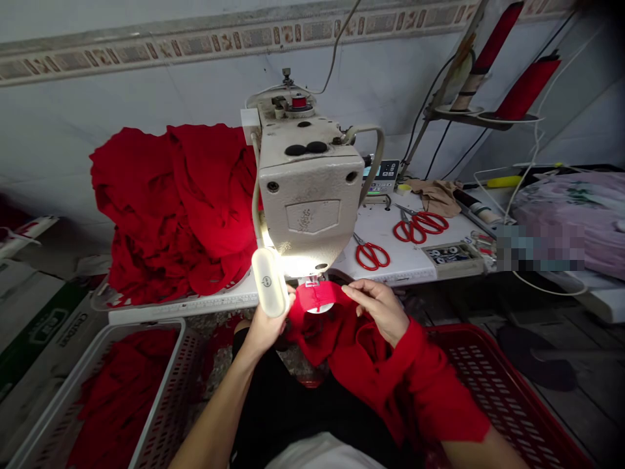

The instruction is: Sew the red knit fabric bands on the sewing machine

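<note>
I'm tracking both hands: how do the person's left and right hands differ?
The left hand is partly hidden behind the lamp; the right hand shows plainly. The left hand's forearm is bare; the right hand's is wrapped in red fabric. Both hands are bare, one on each side of the sewing machine's presser foot.

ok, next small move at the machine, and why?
Probably ease the cloth slightly further past the foot, guiding it from both sides. It lies right at the foot, the right hand pinches its edge, and the left hand is at the opposite side, its fingers partly hidden by the lamp.
</note>
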A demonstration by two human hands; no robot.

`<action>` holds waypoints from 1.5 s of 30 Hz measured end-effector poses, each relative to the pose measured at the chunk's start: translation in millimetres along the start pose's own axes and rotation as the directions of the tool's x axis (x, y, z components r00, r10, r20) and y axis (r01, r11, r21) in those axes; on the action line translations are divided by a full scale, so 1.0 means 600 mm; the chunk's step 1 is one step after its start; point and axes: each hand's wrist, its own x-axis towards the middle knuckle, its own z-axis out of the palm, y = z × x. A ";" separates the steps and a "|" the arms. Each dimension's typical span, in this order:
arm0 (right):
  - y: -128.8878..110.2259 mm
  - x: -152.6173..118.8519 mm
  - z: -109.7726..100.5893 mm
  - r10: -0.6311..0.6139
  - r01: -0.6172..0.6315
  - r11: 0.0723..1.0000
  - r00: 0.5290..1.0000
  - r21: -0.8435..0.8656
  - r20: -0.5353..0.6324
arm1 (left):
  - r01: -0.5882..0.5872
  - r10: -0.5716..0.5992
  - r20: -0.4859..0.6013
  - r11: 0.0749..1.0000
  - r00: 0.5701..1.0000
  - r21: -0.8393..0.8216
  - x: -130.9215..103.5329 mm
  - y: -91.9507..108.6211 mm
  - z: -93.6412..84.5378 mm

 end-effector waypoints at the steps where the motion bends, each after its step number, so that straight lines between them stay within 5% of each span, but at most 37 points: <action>1: 0.008 -0.005 -0.003 0.009 -0.009 1.000 1.000 0.007 -0.014 | 0.060 -0.060 0.102 0.998 0.993 0.004 -0.010 -0.011 -0.010; 4: 0.028 -0.027 -0.001 0.072 -0.071 0.996 0.997 0.055 -0.020 | 0.146 -0.157 0.254 0.987 0.954 0.063 -0.034 -0.037 -0.051; 9: 0.047 -0.060 0.042 0.159 -0.163 0.986 0.974 0.015 0.163 | 0.127 -0.127 -0.003 0.992 0.992 -0.022 -0.043 -0.038 -0.107; 14: 0.042 -0.071 0.093 0.103 -0.081 0.992 0.964 -0.101 0.246 | 0.149 -0.146 0.025 0.979 0.989 -0.140 -0.050 -0.023 -0.070; 18: 0.010 -0.089 0.104 -0.003 0.036 0.994 0.953 -0.103 0.303 | 0.195 -0.152 0.249 0.968 0.956 -0.157 -0.071 -0.017 -0.035; 21: -0.020 -0.110 0.096 0.011 0.032 0.992 0.939 -0.121 0.345 | 0.144 -0.051 0.470 0.976 0.881 -0.163 -0.079 -0.001 -0.041; 24: -0.045 -0.125 0.084 0.185 -0.067 0.964 0.863 -0.257 0.470 | 0.055 0.027 0.453 0.985 0.891 -0.166 -0.076 0.023 -0.046; 27: -0.059 -0.126 0.074 0.242 0.061 0.903 0.745 -0.425 0.622 | -0.086 0.110 0.376 0.993 0.920 -0.079 -0.065 0.044 -0.025; 31: -0.059 -0.111 0.056 0.227 0.230 0.850 0.651 -0.474 0.724 | -0.129 0.101 0.684 0.992 0.722 -0.009 -0.055 0.050 0.010; 33: -0.054 -0.102 0.043 0.230 0.199 0.851 0.689 -0.485 0.687 | -0.070 0.040 0.702 0.997 0.711 0.013 -0.055 0.045 0.013; 37: -0.032 -0.090 0.024 0.144 0.060 0.919 0.869 -0.390 0.474 | 0.076 -0.077 0.459 0.997 0.885 0.022 -0.061 0.033 0.003; 40: -0.013 -0.084 0.026 0.115 -0.018 0.965 0.926 -0.261 0.360 | 0.152 -0.128 0.279 0.986 0.952 -0.065 -0.066 0.025 -0.001; 45: -0.020 -0.082 0.045 0.025 0.042 0.976 0.953 -0.212 0.301 | -0.069 0.071 0.137 0.997 0.988 -0.020 -0.069 0.024 -0.008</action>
